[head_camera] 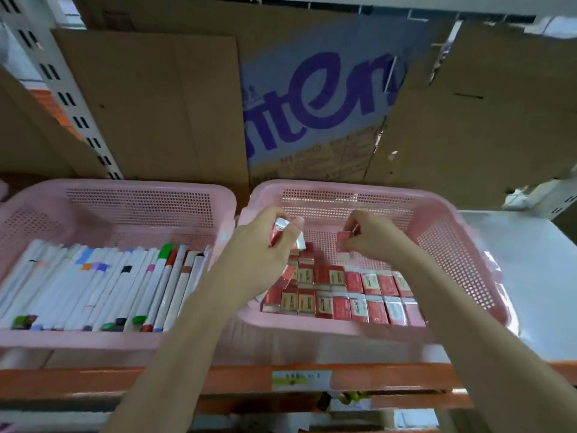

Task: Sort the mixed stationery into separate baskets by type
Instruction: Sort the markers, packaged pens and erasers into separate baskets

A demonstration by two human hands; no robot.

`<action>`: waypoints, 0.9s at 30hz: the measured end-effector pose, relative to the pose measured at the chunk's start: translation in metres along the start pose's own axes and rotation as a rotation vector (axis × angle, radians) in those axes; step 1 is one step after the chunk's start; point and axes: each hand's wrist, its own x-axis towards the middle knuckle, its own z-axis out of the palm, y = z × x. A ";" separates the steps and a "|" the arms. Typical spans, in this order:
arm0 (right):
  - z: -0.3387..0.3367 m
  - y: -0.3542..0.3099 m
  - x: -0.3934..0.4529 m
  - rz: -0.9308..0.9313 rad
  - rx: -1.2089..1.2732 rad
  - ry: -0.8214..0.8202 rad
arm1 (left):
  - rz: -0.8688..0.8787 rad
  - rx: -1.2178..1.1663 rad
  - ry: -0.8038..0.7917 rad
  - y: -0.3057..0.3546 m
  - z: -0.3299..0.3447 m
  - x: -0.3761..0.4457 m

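On the orange-edged metal shelf (93, 378), backed by flattened brown cardboard sheets (162, 104), two pink perforated plastic baskets stand side by side, rims nearly touching.

Left pink basket (118, 195): filled across its floor with white-barrelled marker pens (103, 285) lying parallel, caps in green, red, black, purple and orange. Pens occupy the near half; far end of the floor is bare mesh.

Right pink basket (452, 245): holds small red-and-white sleeved erasers (352, 295), set in two fairly neat rows along the near side, with a few more stacked loosely toward the left near corner. Far half of the floor shows bare mesh.

Both forearms reach in over the right basket's near rim.

Left hand (268, 245): above the left part of the right basket, fingers curled round a small bundle of erasers (282, 228), red and white wrappers showing between thumb and fingers. Exact count cannot be told.

Right hand (368, 235): above the basket's middle, well clear of the rows, thumb and fingertips pinching a single red eraser (343, 240), held roughly upright.

Pale paper label (301, 380) on the shelf's front edge; print blurred, unreadable.
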 end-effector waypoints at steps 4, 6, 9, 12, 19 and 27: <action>-0.003 0.017 0.020 0.005 -0.091 -0.126 | -0.021 0.097 -0.115 0.013 0.020 0.032; -0.007 0.025 0.024 0.011 -0.124 -0.167 | -0.021 0.220 -0.188 0.015 0.040 0.055; -0.013 0.035 0.023 0.084 -0.042 -0.198 | -0.027 0.408 -0.327 0.017 0.072 0.088; -0.018 0.047 0.025 0.159 0.093 -0.205 | -0.039 0.515 -0.401 0.018 0.091 0.106; -0.015 0.052 0.023 0.057 0.142 -0.213 | 0.035 0.843 -0.330 0.010 0.093 0.111; -0.007 0.052 0.024 0.056 -0.187 -0.149 | -0.049 0.631 -0.347 0.002 0.084 0.112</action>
